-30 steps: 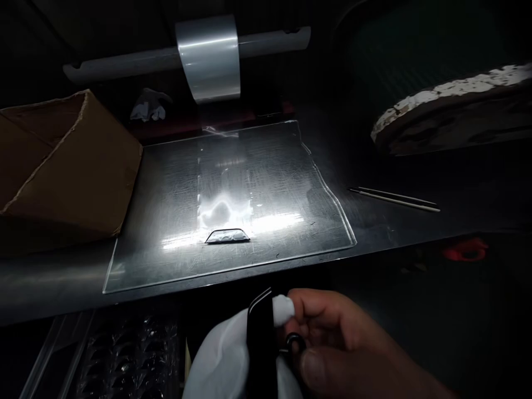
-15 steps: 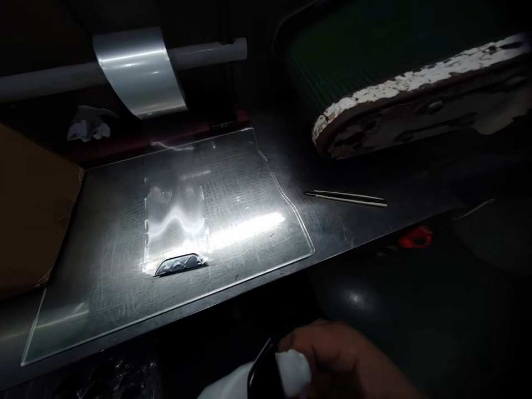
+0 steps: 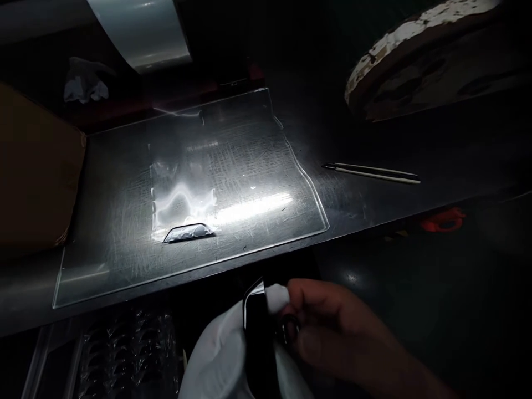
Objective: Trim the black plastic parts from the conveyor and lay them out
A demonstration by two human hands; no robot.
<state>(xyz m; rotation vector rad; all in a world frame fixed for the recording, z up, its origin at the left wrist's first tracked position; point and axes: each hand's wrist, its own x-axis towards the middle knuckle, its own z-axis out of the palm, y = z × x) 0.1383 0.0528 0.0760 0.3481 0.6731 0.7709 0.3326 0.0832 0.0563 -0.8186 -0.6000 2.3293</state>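
Observation:
My left hand (image 3: 220,346), in a white glove, grips a glossy black piece (image 3: 260,338) with a slanted top end, held upright below the bench edge. A white gloved fingertip (image 3: 276,297) shows at the piece's right edge. Bare, my right hand (image 3: 332,321) is close on the right, its thumb and fingers bent around a small dark ring-like thing (image 3: 290,328). Whether that thing joins the black piece is too dark to tell. On the scratched clear sheet (image 3: 257,149) lies a similar black-edged piece (image 3: 189,233) at the end of a clear film (image 3: 180,202).
Tweezers (image 3: 374,173) lie on the dark bench right of the sheet. A cardboard box (image 3: 37,172) stands at left, a film roll (image 3: 145,33) behind. A worn belt machine (image 3: 419,66) juts in at upper right. Below the bench is a clear moulded tray (image 3: 124,354).
Both hands and the black piece have come up further into view. The small dark ring-like thing now shows at my right fingers. The view has tilted down, so the bench sits higher.

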